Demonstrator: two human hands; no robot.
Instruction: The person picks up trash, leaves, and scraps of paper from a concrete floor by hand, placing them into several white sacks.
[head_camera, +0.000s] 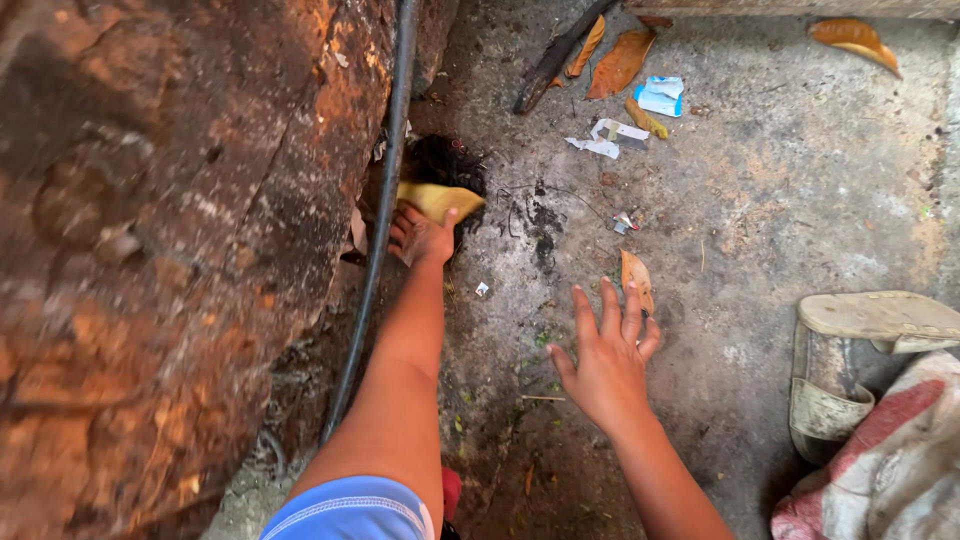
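Left hand (420, 238): grip closed on a dry yellow-brown leaf (440, 200), held at the mouth of a dark hole (445, 162) at the base of the rough reddish-brown rock wall (170, 250); arm stretched fwd along the wall.
Right hand (608, 355): grip wide, fingers spread, holding nothing; hovers over the floor, fingertips just beside a small orange-brown dry leaf (636, 277) lying flat.
Pipe: black hose/pipe (385, 200) runs down the wall edge, just left of the left hand.
Floor: stained grey concrete floor (800, 190), w/ dark soot-like smear near the hole.
Packages: crumpled light-blue and white wrapper (660, 95) at upper centre; torn white paper scrap w/ grey box-like piece (610, 136) just below-left of it; tiny red-white scrap (625, 223) btwn those and the right hand; print too small to tell.
Other litter: long orange dry leaves (620, 62) near a dark stick (560, 52) at top; one more orange leaf (853, 38) top right.
Right edge: worn pale sandal (850, 350), beside a white-and-red woven sack (890, 460).
Sleeve: blue-white sleeve (350, 510) at bottom.
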